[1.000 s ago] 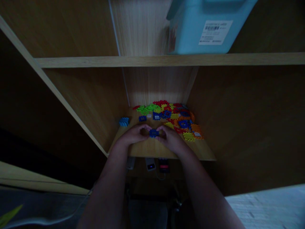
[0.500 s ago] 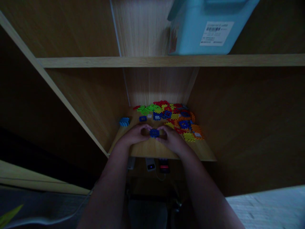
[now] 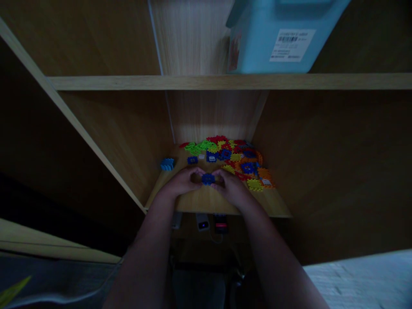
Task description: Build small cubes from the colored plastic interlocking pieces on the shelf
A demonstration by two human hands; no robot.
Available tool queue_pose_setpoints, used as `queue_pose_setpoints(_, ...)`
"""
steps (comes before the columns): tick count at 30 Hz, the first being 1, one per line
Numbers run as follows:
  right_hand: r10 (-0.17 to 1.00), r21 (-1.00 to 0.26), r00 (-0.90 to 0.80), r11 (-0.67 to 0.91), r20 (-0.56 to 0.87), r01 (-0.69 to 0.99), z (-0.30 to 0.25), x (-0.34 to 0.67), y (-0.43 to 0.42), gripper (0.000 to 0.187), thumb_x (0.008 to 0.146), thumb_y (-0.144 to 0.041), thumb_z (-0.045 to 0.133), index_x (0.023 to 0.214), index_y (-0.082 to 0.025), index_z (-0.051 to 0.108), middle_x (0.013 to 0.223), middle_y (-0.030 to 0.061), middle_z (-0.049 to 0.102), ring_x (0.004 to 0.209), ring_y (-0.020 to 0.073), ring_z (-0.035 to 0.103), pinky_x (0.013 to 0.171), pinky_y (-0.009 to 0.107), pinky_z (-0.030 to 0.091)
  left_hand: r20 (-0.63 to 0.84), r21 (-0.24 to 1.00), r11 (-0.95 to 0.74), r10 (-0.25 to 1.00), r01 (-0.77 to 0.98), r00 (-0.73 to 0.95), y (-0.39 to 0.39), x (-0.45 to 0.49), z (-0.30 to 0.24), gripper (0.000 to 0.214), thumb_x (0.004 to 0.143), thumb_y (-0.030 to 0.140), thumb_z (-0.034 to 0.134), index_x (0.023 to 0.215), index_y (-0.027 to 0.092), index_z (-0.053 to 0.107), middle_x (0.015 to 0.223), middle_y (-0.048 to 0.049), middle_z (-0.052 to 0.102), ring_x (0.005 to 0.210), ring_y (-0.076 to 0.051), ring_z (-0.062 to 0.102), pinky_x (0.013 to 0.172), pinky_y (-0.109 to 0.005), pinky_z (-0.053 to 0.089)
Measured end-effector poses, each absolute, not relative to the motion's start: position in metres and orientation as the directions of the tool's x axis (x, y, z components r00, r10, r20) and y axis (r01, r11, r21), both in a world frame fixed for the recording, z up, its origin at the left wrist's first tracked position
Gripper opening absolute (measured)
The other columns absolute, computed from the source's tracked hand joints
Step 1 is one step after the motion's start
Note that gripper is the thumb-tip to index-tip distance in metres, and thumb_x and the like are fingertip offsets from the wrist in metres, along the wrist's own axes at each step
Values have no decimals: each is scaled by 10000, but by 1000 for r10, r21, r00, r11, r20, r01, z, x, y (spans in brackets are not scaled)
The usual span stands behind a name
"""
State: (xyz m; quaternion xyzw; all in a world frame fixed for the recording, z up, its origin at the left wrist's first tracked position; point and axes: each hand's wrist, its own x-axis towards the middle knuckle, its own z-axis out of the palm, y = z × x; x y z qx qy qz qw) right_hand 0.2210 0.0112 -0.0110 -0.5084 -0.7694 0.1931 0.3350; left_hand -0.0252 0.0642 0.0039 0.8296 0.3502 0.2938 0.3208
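Between my two hands is a dark blue interlocking building tile (image 3: 208, 179) with notched edges. My left hand (image 3: 186, 180) pinches its left side, and my right hand (image 3: 229, 183) grips the right side with thumb and fingers. Behind the hands another dark blue tile (image 3: 192, 160) lies flat on the wooden shelf (image 3: 196, 201). A small light blue stack of tiles (image 3: 168, 164) stands to the left. To the right and back spreads a loose pile with green tiles (image 3: 195, 148), red tiles (image 3: 217, 139), yellow tiles (image 3: 255, 185) and orange tiles (image 3: 265, 174).
A light blue plastic bin (image 3: 273, 38) with a white label stands on the upper shelf (image 3: 193, 82). Wooden side walls enclose the compartment. Below the shelf's front edge lie a white device (image 3: 202, 223) with a lit display and a phone (image 3: 221, 224) with a cable.
Both hands stay on the blue tile with almost no movement. The whole view has shifted very slightly.
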Motion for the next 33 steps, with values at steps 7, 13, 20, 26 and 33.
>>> queue_pose_setpoints(7, 905, -610, -255, 418, 339, 673, -11, 219, 11, 308, 925, -209, 787, 1200, -234, 652, 1176, 67, 748, 1063, 228, 700, 955, 367, 525, 266, 729, -551, 775, 406, 574, 65, -24, 3, 358, 785, 293, 792, 1131, 225, 733, 1201, -51, 786, 1140, -259, 711, 1061, -416, 550)
queue_pose_setpoints(13, 857, -493, -220, 458, 467, 740, 0, 228, 13, 183, 1038, -363, 652, 1153, -226, 688, 1217, 109, 728, 1162, 277, 666, 1046, 423, 513, 259, 742, -542, 775, 394, 577, 66, -25, 1, 358, 796, 310, 806, 1134, 219, 732, 1187, -67, 783, 1126, -268, 714, 1049, -427, 556)
queue_pose_setpoints(20, 838, -311, 21, 180, 545, 933, 7, 283, 30, 371, 1046, -385, 539, 1286, -156, 705, 1324, 212, 697, 1308, 396, 585, 1156, 573, 419, 257, 755, -527, 786, 391, 563, 68, -25, -2, 380, 782, 279, 817, 1147, 219, 727, 1224, -72, 776, 1157, -271, 710, 1080, -442, 540)
queue_pose_setpoints(26, 857, -245, 26, 118, 514, 962, -12, 302, 50, 523, 1058, -434, 470, 1418, -98, 646, 1481, 245, 624, 1447, 403, 500, 1239, 607, 333, 255, 746, -528, 790, 406, 558, 66, -26, -1, 385, 789, 288, 807, 1159, 218, 725, 1236, -71, 772, 1167, -272, 708, 1079, -431, 548)
queue_pose_setpoints(33, 885, -273, 38, 103, 464, 956, -24, 297, 59, 632, 1077, -486, 412, 1522, -62, 560, 1608, 254, 529, 1566, 407, 383, 1289, 613, 288, 261, 743, -533, 787, 405, 559, 65, -25, -2, 373, 789, 259, 798, 1152, 227, 721, 1214, -55, 769, 1146, -258, 708, 1076, -433, 542)
